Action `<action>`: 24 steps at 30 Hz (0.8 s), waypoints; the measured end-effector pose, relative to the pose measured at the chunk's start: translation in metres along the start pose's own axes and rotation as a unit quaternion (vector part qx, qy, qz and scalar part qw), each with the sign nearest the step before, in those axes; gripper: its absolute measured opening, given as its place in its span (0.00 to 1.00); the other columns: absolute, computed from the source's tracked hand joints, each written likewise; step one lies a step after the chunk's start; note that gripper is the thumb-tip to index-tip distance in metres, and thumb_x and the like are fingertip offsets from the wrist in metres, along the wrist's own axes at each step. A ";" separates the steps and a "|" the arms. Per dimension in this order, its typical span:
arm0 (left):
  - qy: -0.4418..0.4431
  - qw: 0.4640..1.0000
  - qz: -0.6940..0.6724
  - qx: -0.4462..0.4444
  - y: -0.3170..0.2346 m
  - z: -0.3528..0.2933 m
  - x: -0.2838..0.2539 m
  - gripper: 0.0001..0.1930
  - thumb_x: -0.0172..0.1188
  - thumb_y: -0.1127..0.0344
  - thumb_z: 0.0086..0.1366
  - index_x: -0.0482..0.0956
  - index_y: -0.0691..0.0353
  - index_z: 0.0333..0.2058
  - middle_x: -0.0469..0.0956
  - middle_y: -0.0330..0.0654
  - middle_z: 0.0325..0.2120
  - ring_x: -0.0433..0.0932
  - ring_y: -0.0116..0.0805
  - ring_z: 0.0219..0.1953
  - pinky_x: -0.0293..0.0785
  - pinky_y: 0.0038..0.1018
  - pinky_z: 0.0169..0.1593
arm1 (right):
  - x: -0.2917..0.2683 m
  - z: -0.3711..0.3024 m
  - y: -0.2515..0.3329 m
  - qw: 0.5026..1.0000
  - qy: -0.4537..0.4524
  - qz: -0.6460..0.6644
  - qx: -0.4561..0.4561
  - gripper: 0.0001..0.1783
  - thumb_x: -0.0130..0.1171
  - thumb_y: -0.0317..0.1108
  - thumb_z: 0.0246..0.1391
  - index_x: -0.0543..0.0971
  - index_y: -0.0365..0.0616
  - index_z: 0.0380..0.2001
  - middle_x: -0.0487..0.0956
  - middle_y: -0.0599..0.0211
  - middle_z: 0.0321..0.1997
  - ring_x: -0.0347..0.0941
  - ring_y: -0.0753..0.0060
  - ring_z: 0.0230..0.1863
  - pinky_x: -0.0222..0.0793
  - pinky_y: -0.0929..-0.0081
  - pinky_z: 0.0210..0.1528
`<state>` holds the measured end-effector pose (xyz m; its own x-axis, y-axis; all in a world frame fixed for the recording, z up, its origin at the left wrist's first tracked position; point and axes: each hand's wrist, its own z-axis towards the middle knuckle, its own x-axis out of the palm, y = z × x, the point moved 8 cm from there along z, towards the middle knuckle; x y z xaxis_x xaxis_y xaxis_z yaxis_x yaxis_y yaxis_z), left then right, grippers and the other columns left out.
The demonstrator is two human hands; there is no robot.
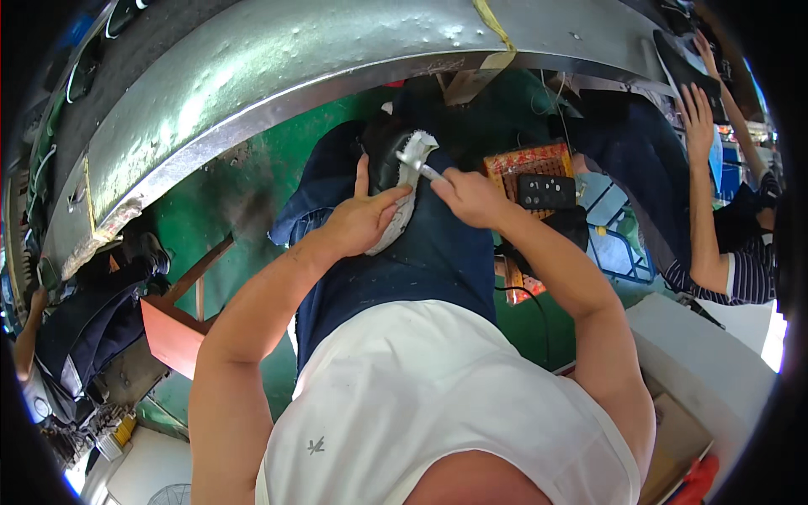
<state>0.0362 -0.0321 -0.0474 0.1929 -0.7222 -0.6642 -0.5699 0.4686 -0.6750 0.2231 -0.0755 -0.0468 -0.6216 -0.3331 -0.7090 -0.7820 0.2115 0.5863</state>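
Note:
A black shoe upper (385, 150) with a ragged whitish underside edge rests across my lap, on dark blue trousers (404, 273). My left hand (364, 220) is closed around its near end, with the index finger stretched along the black side and the thumb on the pale edge. In my right hand (469, 197) is a small hammer (414, 163), gripped by its handle. Its metal head is at the whitish edge of the upper, a little beyond my left thumb; whether it touches cannot be made out. The palm side of my left hand is hidden.
A metal-covered bench (278, 88) curves across ahead of me. To the right stand a red-patterned woven seat (528, 162) with a black box-shaped device (547, 192) and a blue metal frame (619, 227). A co-worker's hand (697, 122) holds a dark shoe piece. Another person sits left, near a reddish stool (172, 335).

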 end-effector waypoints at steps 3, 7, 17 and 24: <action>-0.007 1.000 -0.006 0.005 -0.004 -0.001 -0.003 0.26 0.50 0.64 0.73 0.63 0.35 0.68 0.31 0.75 0.70 0.80 0.70 0.43 0.79 0.46 0.53 | -0.003 0.004 -0.001 1.000 0.011 0.003 0.007 0.30 0.45 0.57 0.68 0.79 0.37 0.37 0.81 0.39 0.36 0.77 0.33 0.43 0.71 0.44 0.46; -0.065 0.995 -0.060 -0.048 0.011 -0.005 0.004 0.38 0.54 0.58 0.72 0.44 0.54 0.73 0.33 0.73 0.71 0.70 0.70 0.58 0.71 0.41 0.62 | 0.000 0.000 0.004 0.998 0.026 0.062 0.017 0.31 0.45 0.57 0.68 0.79 0.36 0.37 0.81 0.40 0.36 0.77 0.33 0.43 0.71 0.45 0.46; -0.054 0.986 -0.155 -0.027 0.027 0.001 0.004 0.53 0.63 0.62 0.67 0.29 0.72 0.72 0.33 0.63 0.74 0.35 0.49 0.77 0.38 0.30 0.76 | 0.008 -0.021 0.036 0.995 0.085 -0.043 -0.003 0.32 0.43 0.58 0.69 0.79 0.36 0.37 0.82 0.41 0.36 0.78 0.35 0.41 0.71 0.44 0.46; -0.096 0.978 -0.184 -0.025 0.032 0.004 0.003 0.51 0.64 0.66 0.66 0.33 0.71 0.73 0.36 0.59 0.75 0.38 0.45 0.77 0.40 0.29 0.75 | 0.018 -0.028 -0.020 0.965 0.013 0.255 0.058 0.32 0.46 0.61 0.68 0.76 0.38 0.34 0.82 0.57 0.30 0.83 0.60 0.34 0.75 0.63 0.37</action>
<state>0.0213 -0.0172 -0.0722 0.5359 -0.7258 -0.4312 -0.4707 0.1671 -0.8663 0.2284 -0.1118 -0.0602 -0.9266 -0.1812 -0.3296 -0.3761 0.4540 0.8078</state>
